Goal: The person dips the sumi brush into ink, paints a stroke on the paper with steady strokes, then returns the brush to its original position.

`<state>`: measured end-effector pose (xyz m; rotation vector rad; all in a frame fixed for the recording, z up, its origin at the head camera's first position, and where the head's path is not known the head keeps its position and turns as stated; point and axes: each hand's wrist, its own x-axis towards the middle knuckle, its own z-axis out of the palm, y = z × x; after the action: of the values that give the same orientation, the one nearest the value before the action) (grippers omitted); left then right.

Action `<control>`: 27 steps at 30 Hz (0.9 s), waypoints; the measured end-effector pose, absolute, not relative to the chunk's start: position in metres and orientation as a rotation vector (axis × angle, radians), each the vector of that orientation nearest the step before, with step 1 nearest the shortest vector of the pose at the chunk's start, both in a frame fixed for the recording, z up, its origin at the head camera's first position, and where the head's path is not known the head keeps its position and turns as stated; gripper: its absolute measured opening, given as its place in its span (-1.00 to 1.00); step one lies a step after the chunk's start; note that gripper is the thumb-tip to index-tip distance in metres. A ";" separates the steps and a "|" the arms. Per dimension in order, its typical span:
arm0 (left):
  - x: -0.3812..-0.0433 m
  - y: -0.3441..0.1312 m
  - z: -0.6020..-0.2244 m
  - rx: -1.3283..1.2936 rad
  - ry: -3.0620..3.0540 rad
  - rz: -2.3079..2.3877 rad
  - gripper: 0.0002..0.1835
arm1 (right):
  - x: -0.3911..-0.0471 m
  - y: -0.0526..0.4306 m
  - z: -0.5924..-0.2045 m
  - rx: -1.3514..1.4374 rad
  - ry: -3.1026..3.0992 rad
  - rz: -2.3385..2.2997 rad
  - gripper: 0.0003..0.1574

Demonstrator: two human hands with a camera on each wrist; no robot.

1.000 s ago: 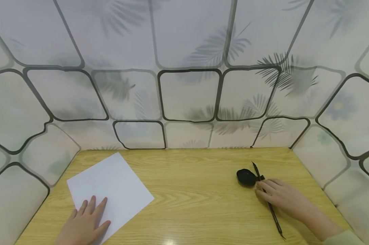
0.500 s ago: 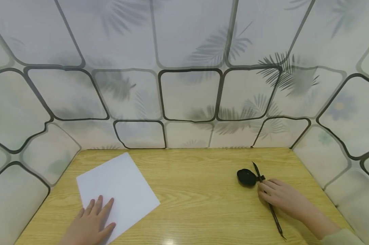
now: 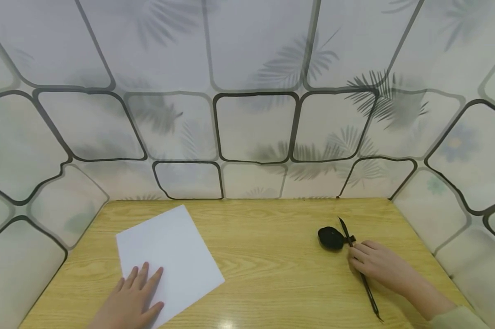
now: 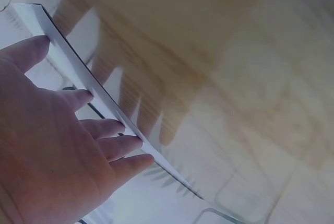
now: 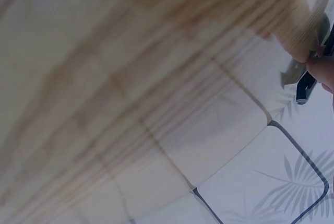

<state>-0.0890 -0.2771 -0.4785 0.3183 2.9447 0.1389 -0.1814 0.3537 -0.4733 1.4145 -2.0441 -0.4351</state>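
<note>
Under the spread fingers of my left hand point(image 3: 132, 292) lies a plain white sheet of paper point(image 3: 171, 256), turned at an angle on the left of the table. In the left wrist view the fingertips of the left hand point(image 4: 62, 135) press on the paper point(image 4: 112, 106), seen nearly edge-on. On the right, my right hand point(image 3: 379, 265) pinches a dark writing brush point(image 3: 367, 290) part-way along its shaft with curled fingers. The brush's pointed tip lies beside a small black dish point(image 3: 330, 238) with a short handle. Only a fingertip of the right hand point(image 5: 321, 70) shows in the right wrist view.
The wood-grain table point(image 3: 264, 256) stretches between the paper and the dish. A patterned cloth wall point(image 3: 253, 128) with leaf prints encloses the back and both sides of the table.
My left hand has slid the paper to the right across the table. The right hand has shifted slightly right; the brush and dish have stayed in place.
</note>
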 end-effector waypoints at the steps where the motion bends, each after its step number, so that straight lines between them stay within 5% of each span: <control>1: -0.089 -0.276 -0.479 0.333 2.946 0.141 -0.11 | -0.181 0.353 -0.473 1.416 -2.037 -0.435 -0.10; 27: -0.087 -0.249 -0.484 0.576 3.003 0.189 -0.12 | -0.185 0.354 -0.480 1.464 -1.955 -0.445 -0.07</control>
<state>-0.0867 -0.2493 -0.4840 0.5762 3.0029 0.1895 -0.1847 0.3538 -0.4800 1.4642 -1.9551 -0.4452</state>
